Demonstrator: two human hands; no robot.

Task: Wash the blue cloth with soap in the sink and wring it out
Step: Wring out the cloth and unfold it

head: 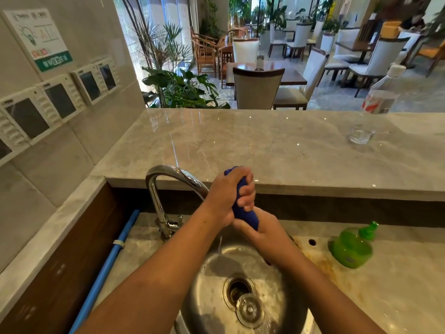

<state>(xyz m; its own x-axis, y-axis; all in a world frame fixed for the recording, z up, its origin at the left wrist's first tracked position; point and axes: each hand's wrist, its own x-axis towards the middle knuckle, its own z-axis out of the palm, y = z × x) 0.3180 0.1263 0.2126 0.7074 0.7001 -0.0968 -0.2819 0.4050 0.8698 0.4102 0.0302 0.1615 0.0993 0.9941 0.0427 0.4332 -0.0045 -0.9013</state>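
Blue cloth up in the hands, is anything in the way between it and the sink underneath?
No, nothing visible. The left hand and right hand hold the twisted blue cloth right over the sink, and a thin trickle of water drops straight in. The faucet stands off to the left, not underneath the cloth.

Glass (360, 134) on ctr (240, 141), bottle (382, 92) beyond

One cloth (247, 217), one sink (212, 268), one faucet (157, 201).
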